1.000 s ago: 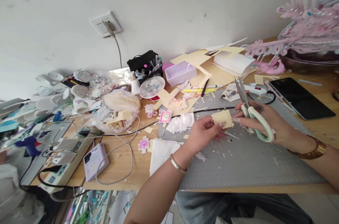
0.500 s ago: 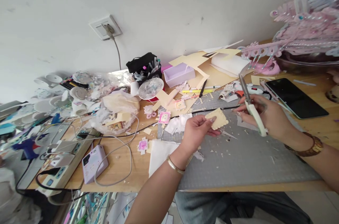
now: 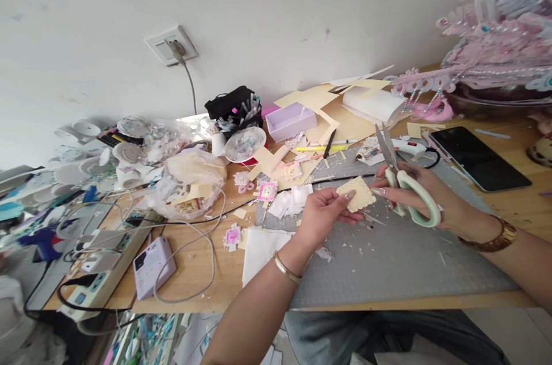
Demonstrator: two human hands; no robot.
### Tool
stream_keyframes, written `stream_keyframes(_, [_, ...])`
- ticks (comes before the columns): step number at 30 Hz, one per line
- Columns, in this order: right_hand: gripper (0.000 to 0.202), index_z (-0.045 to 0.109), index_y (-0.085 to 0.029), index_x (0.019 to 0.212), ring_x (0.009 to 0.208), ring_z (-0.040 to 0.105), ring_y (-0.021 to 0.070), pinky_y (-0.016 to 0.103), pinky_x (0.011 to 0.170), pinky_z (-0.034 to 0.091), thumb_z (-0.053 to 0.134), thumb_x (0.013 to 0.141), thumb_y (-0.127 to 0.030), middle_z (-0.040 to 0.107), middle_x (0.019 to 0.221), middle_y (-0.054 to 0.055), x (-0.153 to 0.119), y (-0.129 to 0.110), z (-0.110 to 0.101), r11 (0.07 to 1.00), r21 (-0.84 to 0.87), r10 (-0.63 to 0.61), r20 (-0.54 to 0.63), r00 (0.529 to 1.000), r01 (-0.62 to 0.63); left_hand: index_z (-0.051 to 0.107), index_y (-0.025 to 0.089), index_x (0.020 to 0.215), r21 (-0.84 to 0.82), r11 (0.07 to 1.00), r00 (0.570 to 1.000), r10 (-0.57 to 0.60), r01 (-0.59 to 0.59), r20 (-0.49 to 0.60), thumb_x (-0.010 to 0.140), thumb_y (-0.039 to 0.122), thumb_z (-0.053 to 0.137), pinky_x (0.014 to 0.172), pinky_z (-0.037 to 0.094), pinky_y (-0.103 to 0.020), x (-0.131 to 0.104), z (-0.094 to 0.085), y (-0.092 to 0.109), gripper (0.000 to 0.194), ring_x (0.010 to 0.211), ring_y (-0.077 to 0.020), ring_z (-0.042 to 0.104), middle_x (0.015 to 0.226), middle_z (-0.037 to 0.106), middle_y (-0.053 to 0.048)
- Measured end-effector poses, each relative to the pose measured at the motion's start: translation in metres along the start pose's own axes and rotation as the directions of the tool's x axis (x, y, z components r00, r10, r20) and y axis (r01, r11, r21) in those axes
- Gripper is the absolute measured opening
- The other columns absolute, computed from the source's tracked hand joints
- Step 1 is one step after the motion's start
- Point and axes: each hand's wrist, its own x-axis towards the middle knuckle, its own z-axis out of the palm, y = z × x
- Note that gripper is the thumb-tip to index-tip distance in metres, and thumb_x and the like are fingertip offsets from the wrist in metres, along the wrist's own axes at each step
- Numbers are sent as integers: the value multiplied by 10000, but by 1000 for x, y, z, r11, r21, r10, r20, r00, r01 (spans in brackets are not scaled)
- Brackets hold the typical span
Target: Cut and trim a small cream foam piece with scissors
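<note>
Between thumb and fingers, my left hand pinches a small cream card with a scalloped edge, above the grey cutting mat. My right hand is closed around scissors with pale green-white handles. The blades point up and away, slightly parted. Fingertips of my right hand are at the card's right edge; whether they touch it is unclear. Paper scraps lie on the mat beneath both hands.
A dark-screened tablet lies at the right, near a glue gun. Behind are a lilac box, cream paper sheets and pens. Cables, a plastic bag and a power strip fill the left.
My right hand has moved left to the card, and the scissors have turned so both blades and handle loops show apart. My left hand and the card have shifted slightly right.
</note>
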Motion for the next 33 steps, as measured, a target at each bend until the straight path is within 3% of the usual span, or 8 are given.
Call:
stream_keyframes(10, [492, 572, -247, 907, 496, 547, 126, 254, 427, 437, 834, 547, -455, 760, 815, 16, 1, -2, 3, 999, -43, -34, -9, 999, 33, 636, 138, 743, -22, 999, 999, -37, 37, 16, 618, 585, 876, 584, 593, -277, 0, 1, -1, 522, 647, -224, 754, 706, 742, -85])
stream_keyframes(14, [472, 571, -258, 869, 512, 576, 157, 279, 480, 474, 849, 548, -463, 732, 695, 3, 1, 2, 5, 981, -96, -171, -47, 984, 166, 623, 139, 731, -66, 996, 998, -56, 58, 23, 604, 578, 888, 561, 587, -264, 1, 2, -2, 529, 618, -212, 742, 671, 728, -79])
stream_keyframes(19, [274, 584, -272, 838, 597, 670, 219, 369, 670, 558, 760, 650, -366, 737, 682, 20, -3, 7, 9, 838, -346, -483, -110, 869, 422, 610, 134, 707, -147, 987, 997, -63, 69, 41, 572, 561, 913, 519, 564, -229, 1, 3, -2, 541, 575, -178, 719, 673, 722, -74])
stream_keyframes(21, [239, 580, -280, 858, 635, 701, 241, 397, 720, 567, 725, 678, -338, 775, 749, 41, -3, 7, 8, 756, -459, -574, -119, 810, 467, 609, 133, 697, -162, 984, 997, -68, 74, 42, 566, 560, 917, 512, 557, -218, 0, 3, -1, 543, 558, -162, 706, 653, 710, -64])
stream_keyframes(23, [250, 571, -284, 885, 669, 721, 258, 412, 744, 572, 718, 692, -346, 799, 802, 58, -1, 6, 6, 737, -492, -594, -143, 792, 464, 614, 132, 706, -166, 983, 997, -71, 75, 33, 575, 557, 915, 521, 557, -216, -1, 3, 0, 538, 562, -156, 705, 659, 713, -63])
stream_keyframes(27, [318, 551, -279, 938, 752, 748, 287, 421, 772, 576, 732, 700, -387, 802, 822, 82, 4, 5, 3, 830, -390, -484, -145, 863, 400, 636, 135, 753, -154, 987, 998, -54, 51, -17, 582, 576, 904, 548, 566, -226, -1, 4, 1, 543, 590, -160, 716, 693, 730, -60])
stream_keyframes(33, [472, 594, -253, 898, 761, 734, 285, 370, 681, 564, 817, 634, -575, 758, 801, 79, 8, 3, -1, 928, -258, -280, -13, 960, 267, 652, 150, 779, -137, 990, 995, 32, -45, -94, 633, 582, 868, 599, 581, -254, 4, 3, -3, 505, 635, -175, 732, 710, 733, -37])
